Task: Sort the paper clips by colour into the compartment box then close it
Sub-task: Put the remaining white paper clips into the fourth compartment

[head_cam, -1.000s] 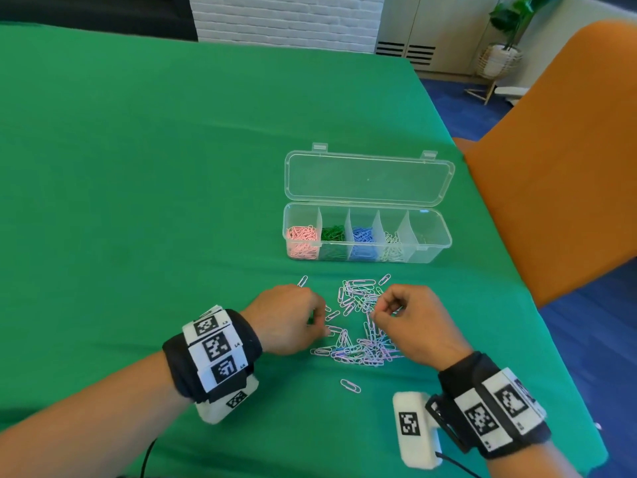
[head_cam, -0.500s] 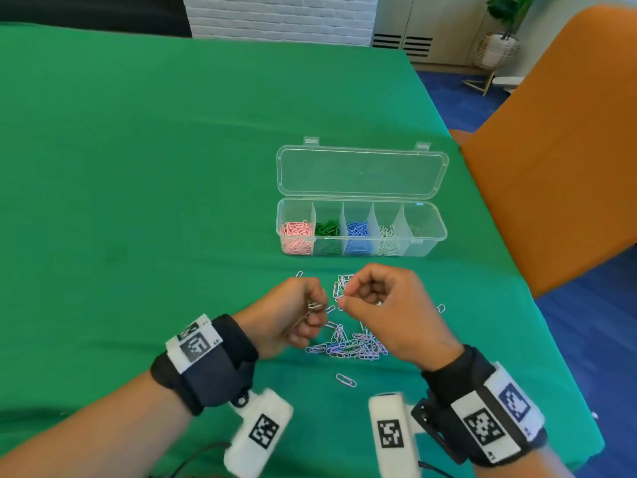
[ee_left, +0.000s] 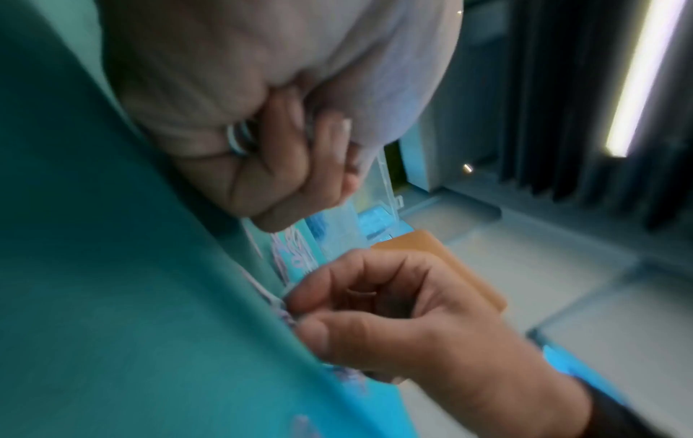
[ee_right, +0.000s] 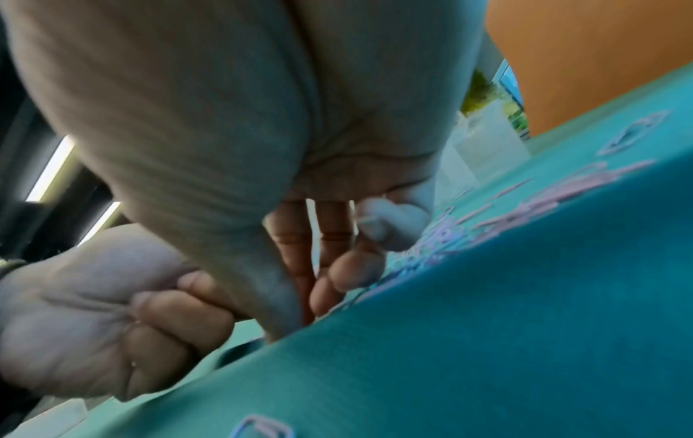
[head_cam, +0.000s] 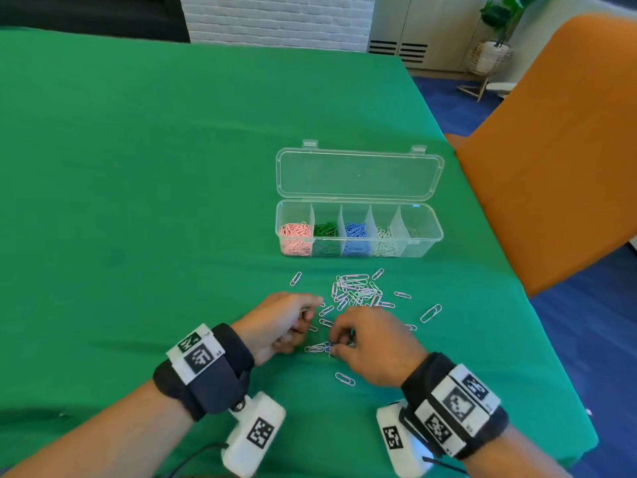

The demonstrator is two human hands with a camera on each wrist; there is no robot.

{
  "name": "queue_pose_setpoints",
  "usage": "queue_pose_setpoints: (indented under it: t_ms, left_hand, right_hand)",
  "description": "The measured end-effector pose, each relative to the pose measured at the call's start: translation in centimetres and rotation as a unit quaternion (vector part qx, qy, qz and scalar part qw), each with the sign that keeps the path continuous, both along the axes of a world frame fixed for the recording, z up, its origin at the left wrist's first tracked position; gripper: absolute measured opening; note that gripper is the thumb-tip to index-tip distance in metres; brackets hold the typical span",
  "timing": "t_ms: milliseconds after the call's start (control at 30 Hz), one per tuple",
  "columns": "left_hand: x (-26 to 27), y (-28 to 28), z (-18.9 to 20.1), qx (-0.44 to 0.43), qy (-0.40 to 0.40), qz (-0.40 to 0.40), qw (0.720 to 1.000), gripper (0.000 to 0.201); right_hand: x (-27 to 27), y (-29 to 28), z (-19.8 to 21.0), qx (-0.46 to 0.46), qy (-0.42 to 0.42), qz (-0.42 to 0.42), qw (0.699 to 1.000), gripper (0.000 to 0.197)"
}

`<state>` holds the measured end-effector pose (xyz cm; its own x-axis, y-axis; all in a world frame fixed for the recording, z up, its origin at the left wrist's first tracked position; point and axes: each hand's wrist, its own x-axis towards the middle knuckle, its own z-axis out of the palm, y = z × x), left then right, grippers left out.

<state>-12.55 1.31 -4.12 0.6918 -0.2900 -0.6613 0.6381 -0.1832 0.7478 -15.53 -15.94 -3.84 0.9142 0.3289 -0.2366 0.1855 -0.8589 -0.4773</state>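
A clear compartment box (head_cam: 427, 236) lies with its lid (head_cam: 358, 174) folded back. Pink, green, blue and white clips fill four compartments; the rightmost looks almost bare. A loose pile of paper clips (head_cam: 358, 291) lies on the green cloth in front of it. My left hand (head_cam: 303, 322) is curled in a fist at the pile's left edge. A clip loop (ee_left: 238, 142) shows inside that fist. My right hand (head_cam: 336, 346) reaches down onto the pile's near edge. Its thumb and forefinger pinch a clip (ee_left: 288, 308) against the cloth.
An orange chair back (head_cam: 551, 167) stands close at the table's right edge. Single clips lie apart from the pile (head_cam: 344, 378), (head_cam: 431, 312), (head_cam: 295, 278). Green cloth (head_cam: 138, 201) stretches to the left and behind the box.
Half a second ago both hands met above the pile. The right hand has since dropped to the pile's near edge and pinches there; the left stays fisted beside it.
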Motion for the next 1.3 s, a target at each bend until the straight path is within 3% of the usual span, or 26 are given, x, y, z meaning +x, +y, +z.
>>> queue_pose_setpoints:
  t_ms: [67, 133, 233, 333, 467, 600, 700, 767, 833, 933, 1067, 1167, 1300]
  left_hand:
    - [-0.4, 0.4, 0.3, 0.106, -0.095, -0.062, 0.988, 0.043]
    - [-0.7, 0.6, 0.3, 0.159, -0.161, -0.117, 0.967, 0.042]
    - [-0.9, 0.9, 0.3, 0.217, -0.198, -0.181, 0.939, 0.035]
    - [-1.0, 0.6, 0.3, 0.221, -0.191, -0.188, 0.938, 0.028]
    - [-1.0, 0.5, 0.1, 0.162, -0.111, -0.126, 0.972, 0.025]
    - [-1.1, 1.0, 0.5, 0.084, -0.033, -0.087, 0.992, 0.027]
    - [-0.9, 1.2, 0.2, 0.109, -0.071, -0.093, 0.987, 0.024]
    - [-0.9, 1.2, -0.1, 0.136, -0.124, -0.113, 0.976, 0.024]
    - [-0.9, 1.0, -0.3, 0.145, -0.155, -0.135, 0.968, 0.025]
    - [-0.9, 0.6, -0.2, 0.117, -0.149, -0.118, 0.975, 0.027]
    - [-1.0, -0.2, 0.6, 0.071, -0.162, -0.093, 0.980, 0.021]
    - [-0.9, -0.6, 0.3, 0.098, -0.213, -0.109, 0.966, 0.018]
    - [-0.7, 0.1, -0.8, 0.200, -0.236, -0.197, 0.930, 0.013]
  right_hand:
    - [0.0, -0.2, 0.1, -0.033, -0.002, 0.011, 0.999, 0.012]
    - [0.1, -0.5, 0.5, -0.050, 0.003, 0.012, 0.999, 0.009]
    - [0.0, -0.7, 0.9, -0.066, 0.013, 0.021, 0.998, 0.005]
    - [0.1, -0.6, 1.2, -0.083, 0.007, 0.037, 0.996, 0.011]
    - [0.3, -0.1, 1.4, -0.083, -0.015, 0.041, 0.996, 0.016]
    - [0.3, 0.6, 1.3, -0.103, -0.017, 0.074, 0.992, 0.004]
    - [0.7, 0.3, 1.4, -0.101, -0.011, 0.074, 0.992, 0.006]
    - [1.1, -0.4, 1.6, -0.030, 0.019, 0.034, 0.999, 0.012]
    - [1.3, -1.2, 1.8, 0.097, 0.083, -0.028, 0.991, 0.016]
    - [1.4, -2.0, 1.7, 0.243, 0.148, -0.110, 0.952, 0.018]
    - [1.2, -2.2, 1.3, 0.355, 0.173, -0.182, 0.900, 0.013]
    - [1.3, -2.4, 1.1, 0.392, 0.170, -0.207, 0.880, 0.015]
    - [1.6, -2.6, 0.6, 0.327, 0.168, -0.197, 0.909, 0.019]
